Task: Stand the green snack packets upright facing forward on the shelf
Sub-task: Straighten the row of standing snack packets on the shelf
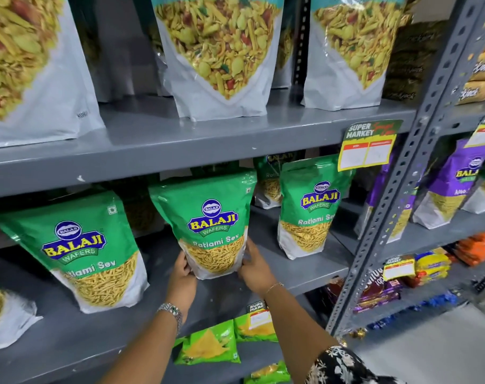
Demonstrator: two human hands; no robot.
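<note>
Between the two hands, on the grey middle shelf (299, 270), stands a green Balaji Ratlami Sev packet (211, 217), its printed front turned toward the camera. The left hand (181, 268) presses on its lower left corner and the right hand (254, 266) on its lower right edge, so both hands are clamped on the one packet, low down near its base. That low grip looks chosen to steady the gusseted bottom flat on the shelf board, since the filled lower half carries the weight and the flat top would flop if held there.

The packet's base seems to rest on or just above the shelf; contact cannot be told for certain. It leans a little to the left at the top, so the squaring-up appears unfinished.

To the left of the left hand, a second Ratlami Sev packet (80, 250) stands facing forward but tilted. To the right of the right hand, a third Ratlami Sev packet (309, 209) stands fairly upright, with a fourth green packet (267, 178) set behind, farther from the hands. Above the hands, the upper shelf (180, 145) holds white mixture pouches (222, 59), already upright.
</note>
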